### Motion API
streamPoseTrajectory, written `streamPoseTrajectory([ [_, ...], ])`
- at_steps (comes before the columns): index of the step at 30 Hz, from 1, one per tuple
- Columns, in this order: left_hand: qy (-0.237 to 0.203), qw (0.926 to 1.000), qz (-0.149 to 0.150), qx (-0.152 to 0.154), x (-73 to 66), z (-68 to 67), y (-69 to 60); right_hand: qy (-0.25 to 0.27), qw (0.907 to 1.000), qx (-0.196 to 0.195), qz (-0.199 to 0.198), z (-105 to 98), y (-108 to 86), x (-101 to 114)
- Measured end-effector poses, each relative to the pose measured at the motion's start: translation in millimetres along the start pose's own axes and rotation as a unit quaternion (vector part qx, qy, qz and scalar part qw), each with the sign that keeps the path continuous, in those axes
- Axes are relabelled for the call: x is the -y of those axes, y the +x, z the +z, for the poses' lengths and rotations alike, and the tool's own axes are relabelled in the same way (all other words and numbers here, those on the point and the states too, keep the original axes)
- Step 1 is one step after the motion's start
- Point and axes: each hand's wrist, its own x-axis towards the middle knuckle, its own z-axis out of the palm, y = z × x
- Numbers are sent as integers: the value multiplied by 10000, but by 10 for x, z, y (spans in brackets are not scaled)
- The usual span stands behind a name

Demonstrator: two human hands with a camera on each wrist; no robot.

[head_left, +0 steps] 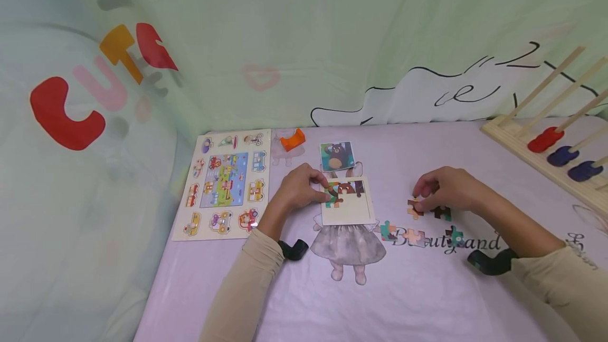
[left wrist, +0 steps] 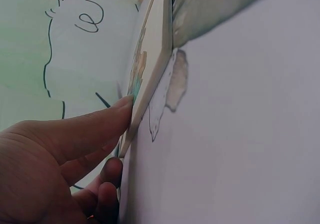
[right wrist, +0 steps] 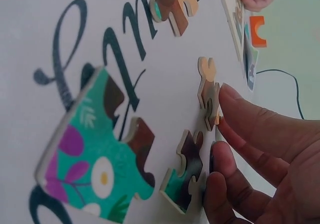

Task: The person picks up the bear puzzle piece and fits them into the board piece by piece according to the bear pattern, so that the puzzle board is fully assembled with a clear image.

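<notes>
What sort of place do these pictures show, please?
Probably a children's play area, though whether at home or elsewhere I cannot tell. A partly filled bear puzzle, a vehicle board and a bead stand suggest it.

Right hand (right wrist: 265, 159) pinching puzzle piece (right wrist: 210, 102), flowered piece (right wrist: 95, 156) nearby

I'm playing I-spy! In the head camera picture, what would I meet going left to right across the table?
Vehicle board, orange block, bear puzzle tray, leftmost loose puzzle piece, right hand, wooden bead stand.
</notes>
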Motion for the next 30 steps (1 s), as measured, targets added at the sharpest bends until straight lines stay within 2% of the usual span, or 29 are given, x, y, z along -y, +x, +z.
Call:
streamPoseTrajectory([
  [30, 29, 9999, 115, 10, 3, -12, 1, 158, 9999, 28, 40, 46, 19, -26],
])
